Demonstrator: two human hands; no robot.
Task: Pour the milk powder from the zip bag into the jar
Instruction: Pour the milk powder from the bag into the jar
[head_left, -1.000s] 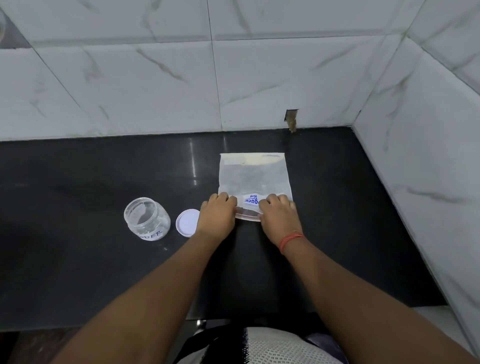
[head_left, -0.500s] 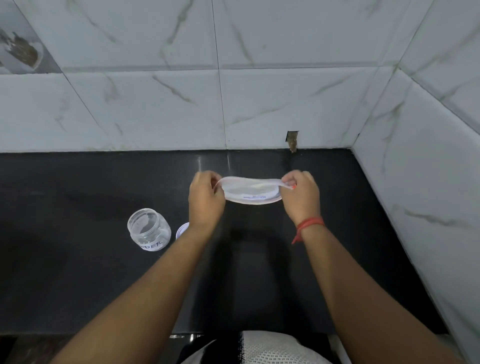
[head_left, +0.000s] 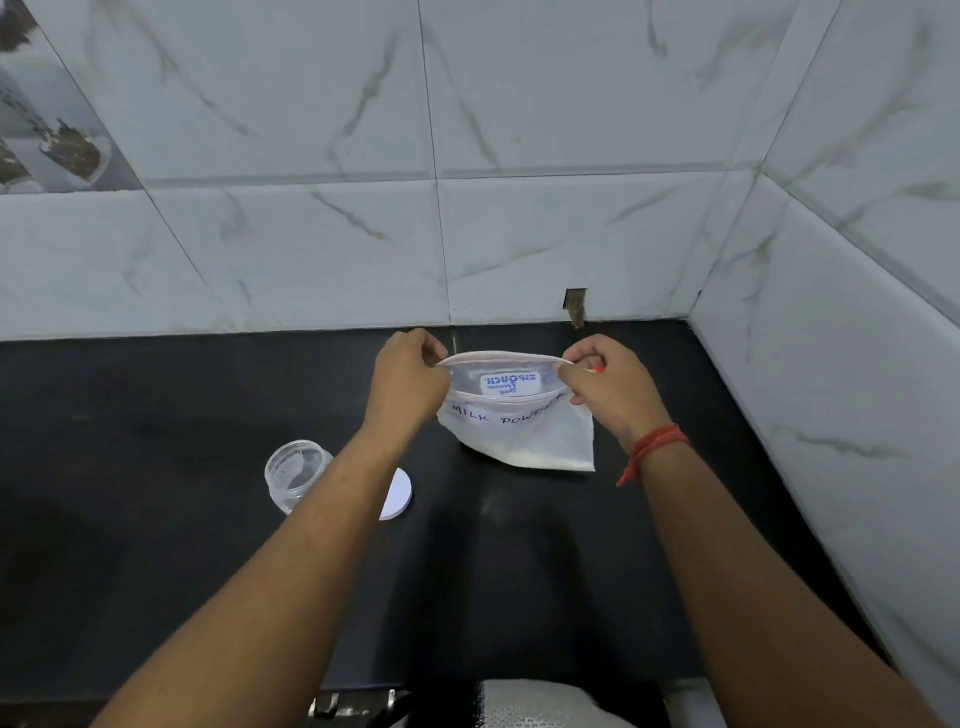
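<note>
Black bench (head_left: 156, 571), marble-tile corner. Left hand (head_left: 408, 382) and right hand (head_left: 605, 387) pinch zip bag (head_left: 519, 431) mouth apart above bench; writing reads "ZIPOUCH", "MILK POWDER". Open jar (head_left: 296, 480) and white lid (head_left: 397, 493) left of bag.

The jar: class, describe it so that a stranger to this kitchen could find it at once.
Start at the black counter below the tiled wall. Left of the held zip bag, beside the left forearm, stands the jar. It is clear, open-topped and seemingly empty, unlike the flat white lid nearby.
</note>
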